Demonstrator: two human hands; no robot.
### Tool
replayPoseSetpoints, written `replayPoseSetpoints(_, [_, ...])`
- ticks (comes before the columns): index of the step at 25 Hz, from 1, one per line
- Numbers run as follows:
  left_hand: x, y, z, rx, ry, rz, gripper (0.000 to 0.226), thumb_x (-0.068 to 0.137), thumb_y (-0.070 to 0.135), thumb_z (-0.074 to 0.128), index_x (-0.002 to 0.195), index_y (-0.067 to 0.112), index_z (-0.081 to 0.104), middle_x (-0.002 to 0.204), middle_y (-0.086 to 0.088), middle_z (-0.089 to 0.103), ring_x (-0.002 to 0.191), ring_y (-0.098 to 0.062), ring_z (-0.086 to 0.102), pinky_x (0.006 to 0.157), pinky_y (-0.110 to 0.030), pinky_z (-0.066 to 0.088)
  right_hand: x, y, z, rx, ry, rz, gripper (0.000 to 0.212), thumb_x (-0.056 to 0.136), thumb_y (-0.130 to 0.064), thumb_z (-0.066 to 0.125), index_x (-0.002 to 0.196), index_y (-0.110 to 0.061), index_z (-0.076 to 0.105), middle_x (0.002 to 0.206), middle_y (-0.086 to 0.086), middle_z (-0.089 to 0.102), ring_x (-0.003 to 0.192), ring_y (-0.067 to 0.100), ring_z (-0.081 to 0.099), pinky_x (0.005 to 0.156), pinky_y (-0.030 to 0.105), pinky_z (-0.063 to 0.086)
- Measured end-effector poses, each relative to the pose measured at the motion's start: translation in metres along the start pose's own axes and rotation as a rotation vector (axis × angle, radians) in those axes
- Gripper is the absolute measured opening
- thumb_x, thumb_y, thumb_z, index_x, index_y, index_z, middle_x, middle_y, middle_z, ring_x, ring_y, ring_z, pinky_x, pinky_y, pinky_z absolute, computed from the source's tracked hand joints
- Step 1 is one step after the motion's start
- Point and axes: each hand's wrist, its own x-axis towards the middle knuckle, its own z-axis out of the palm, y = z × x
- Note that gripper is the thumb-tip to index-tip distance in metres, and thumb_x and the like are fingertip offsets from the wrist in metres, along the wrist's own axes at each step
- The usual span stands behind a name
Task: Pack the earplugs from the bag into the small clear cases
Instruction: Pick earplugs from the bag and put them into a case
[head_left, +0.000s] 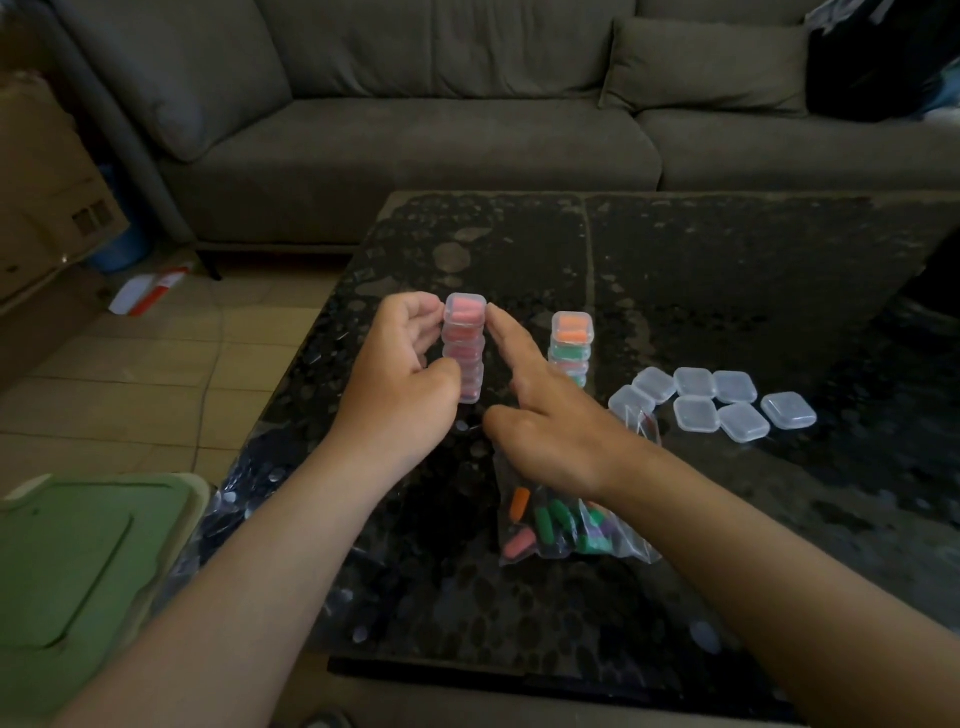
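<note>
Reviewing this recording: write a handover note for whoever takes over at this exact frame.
Hands: the left hand grips the pink stack of filled cases standing on the table. The right hand touches the stack's other side with straight fingers.
Things: the second stack, orange on top, stands just to the right. The empty cases lie flat further right. The bag, holding loose earplugs, lies under the right wrist.
Done: two stacks filled.
Left: fill the empty cases from the bag.

filled case stacks: 2, a pink stack (464, 353) and a mixed stack (571, 343). empty clear cases (696, 413) loose on tabletop (727, 260): 7. earplug bag (558, 525): 1. cases per stack: not countable.
</note>
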Motion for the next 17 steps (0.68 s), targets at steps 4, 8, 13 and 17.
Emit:
replayPoseSetpoints(4, [0.0,0.002,-0.002,-0.005,-0.008,-0.014,0.054,0.091,-0.012,0.051,0.127,0.028,0.042,0.148,0.001,0.053,0.134,-0.006,0.052,0.116,-0.031,0.041,0.0,0.001,0.002,0.004,0.023,-0.035,0.09,0.08,-0.01,0.048,0.147,-0.06,0.014,0.139,-0.002,0.051,0.125,0.018,0.052,0.104,0.045,0.049])
replayPoseSetpoints(8, [0.0,0.001,-0.002,0.003,-0.008,-0.034,0.058,0.092,-0.011,0.052,0.14,0.019,0.044,0.15,0.0,0.052,0.135,-0.007,0.051,0.116,-0.031,0.041,0.002,0.005,0.001,0.001,0.022,-0.054,0.088,0.08,-0.01,0.048,0.145,-0.059,0.018,0.136,-0.002,0.053,0.119,0.014,0.056,0.099,0.043,0.051])
replayPoseSetpoints(13, [0.001,0.0,-0.002,0.004,-0.001,-0.037,0.059,0.092,-0.01,0.053,0.143,0.018,0.043,0.151,-0.001,0.051,0.136,-0.008,0.051,0.118,-0.035,0.041,0.002,0.009,0.001,0.035,-0.014,-0.054,0.088,0.083,-0.006,0.049,0.15,-0.053,0.017,0.13,-0.02,0.049,0.123,-0.003,0.047,0.097,0.021,0.042])
replayPoseSetpoints(17, [0.002,0.0,-0.004,0.019,0.038,-0.004,0.058,0.093,-0.009,0.052,0.144,0.018,0.044,0.149,-0.001,0.051,0.136,-0.008,0.051,0.114,-0.028,0.042,0.002,0.011,0.001,0.056,-0.021,-0.046,0.085,0.084,-0.01,0.049,0.152,-0.049,0.017,0.129,-0.037,0.041,0.122,-0.018,0.039,0.099,0.019,0.034])
